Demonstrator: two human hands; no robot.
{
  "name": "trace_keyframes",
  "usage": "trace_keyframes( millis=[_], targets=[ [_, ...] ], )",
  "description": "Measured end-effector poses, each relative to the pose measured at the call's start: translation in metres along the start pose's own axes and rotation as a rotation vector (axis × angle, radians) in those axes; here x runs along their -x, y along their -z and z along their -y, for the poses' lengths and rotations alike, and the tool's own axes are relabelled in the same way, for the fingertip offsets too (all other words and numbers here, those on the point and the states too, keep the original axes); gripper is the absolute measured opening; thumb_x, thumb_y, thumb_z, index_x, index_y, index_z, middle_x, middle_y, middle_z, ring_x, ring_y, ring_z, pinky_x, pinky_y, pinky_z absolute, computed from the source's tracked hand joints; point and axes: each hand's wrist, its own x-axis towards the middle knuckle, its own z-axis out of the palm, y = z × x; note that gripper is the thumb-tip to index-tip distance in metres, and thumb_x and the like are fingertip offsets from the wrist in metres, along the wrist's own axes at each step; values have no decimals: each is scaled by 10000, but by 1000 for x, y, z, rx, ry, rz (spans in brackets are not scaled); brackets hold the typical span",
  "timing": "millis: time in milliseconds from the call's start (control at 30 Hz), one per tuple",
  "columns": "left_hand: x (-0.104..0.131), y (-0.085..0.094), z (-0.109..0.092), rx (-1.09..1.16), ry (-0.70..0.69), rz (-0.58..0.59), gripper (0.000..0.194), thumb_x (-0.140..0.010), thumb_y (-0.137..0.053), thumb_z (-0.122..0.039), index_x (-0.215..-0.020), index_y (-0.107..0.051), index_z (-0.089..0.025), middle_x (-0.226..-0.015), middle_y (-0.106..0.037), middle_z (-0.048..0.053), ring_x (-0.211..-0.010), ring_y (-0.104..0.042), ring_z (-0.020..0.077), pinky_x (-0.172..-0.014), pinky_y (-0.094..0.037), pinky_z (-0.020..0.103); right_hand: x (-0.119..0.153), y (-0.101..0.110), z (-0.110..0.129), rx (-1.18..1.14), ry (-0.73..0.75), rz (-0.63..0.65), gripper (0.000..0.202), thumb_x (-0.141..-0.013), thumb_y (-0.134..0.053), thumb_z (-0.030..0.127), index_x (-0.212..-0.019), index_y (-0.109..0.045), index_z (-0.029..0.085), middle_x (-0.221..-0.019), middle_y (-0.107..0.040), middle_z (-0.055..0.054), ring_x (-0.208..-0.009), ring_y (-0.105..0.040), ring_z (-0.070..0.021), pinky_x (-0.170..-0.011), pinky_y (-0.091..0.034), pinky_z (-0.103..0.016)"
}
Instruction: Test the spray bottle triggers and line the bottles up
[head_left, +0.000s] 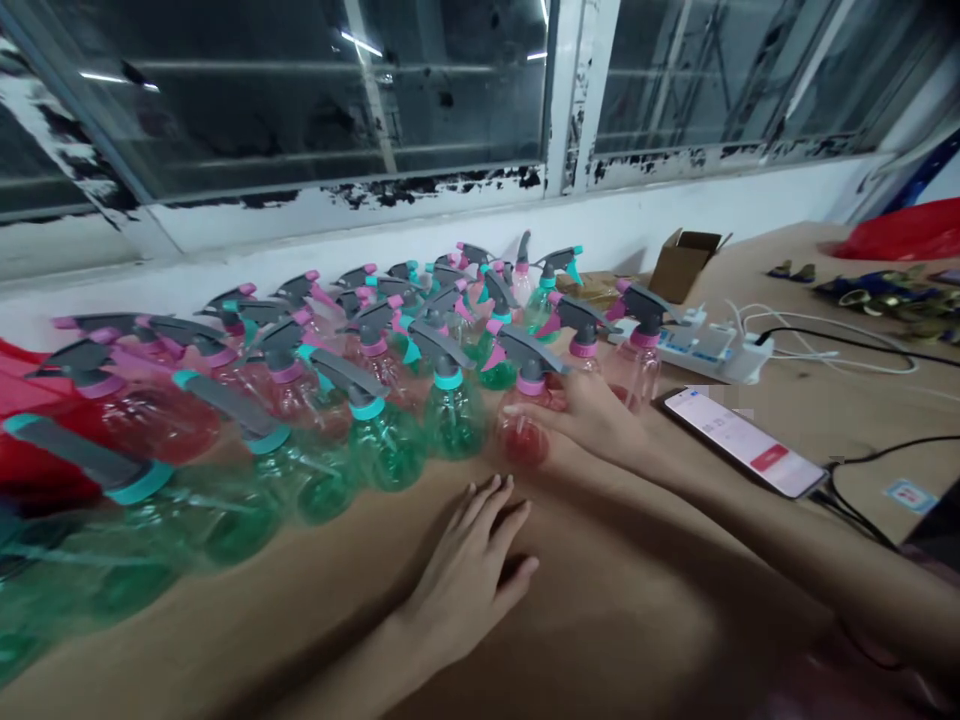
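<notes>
My right hand point(592, 412) is wrapped round the side of a pink spray bottle point(523, 437) with a grey and pink trigger head, which stands upright on the table. Some of its fingers are hidden behind the bottle. Below and to the left, my left hand point(480, 560) hovers over or rests on the tabletop, fingers spread and nothing in them. Just left of the held bottle stands a green spray bottle point(453, 415) with a turquoise collar. Another pink spray bottle point(641, 365) is behind my right wrist.
Several more pink and green spray bottles point(386, 445) crowd the table's left and back. On the right lie a lit phone point(746, 440), a white power strip point(720, 350) with cables, and an open cardboard box point(682, 268). Metal parts point(874, 290) lie near a red bag point(907, 232).
</notes>
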Motion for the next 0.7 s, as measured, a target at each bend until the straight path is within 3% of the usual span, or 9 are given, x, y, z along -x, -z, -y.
trace_keyframes(
  millis=[100,267,467,700],
  targets=[
    [-8,-2,3,13,-2,7,446,-894,-532,-317,-1304,-459,-157,-1438,-415,150,-1339,-357,300,-1050,-362,547,-6,-5,-3,-4,-57,21,358,-801,-618,449,-1035,-583,180,-876,-672,-67,-743,-620,-224,-684,-486,-352],
    [-14,-1,4,27,-17,31,444,-895,-528,-301,-1308,-447,-159,-1452,-396,148,-1351,-338,293,-1051,-366,545,-12,-11,-6,45,-79,2,310,-821,-599,450,-941,-608,165,-861,-673,-88,-742,-634,-234,-647,-478,-342],
    [-13,-1,3,30,-25,22,452,-893,-528,-306,-1314,-440,-168,-1457,-391,141,-1349,-342,294,-1039,-387,542,-22,-19,-10,171,-159,4,422,-815,-592,498,-1029,-586,135,-829,-679,-113,-727,-646,-264,-596,-461,-345],
    [-12,-4,5,43,-24,14,463,-877,-545,-287,-1314,-444,-167,-1460,-389,136,-1348,-342,297,-1039,-388,543,-24,-22,-10,138,-188,0,508,-810,-580,542,-1087,-563,117,-914,-684,-147,-823,-658,-302,-661,-492,-386]
  ],
)
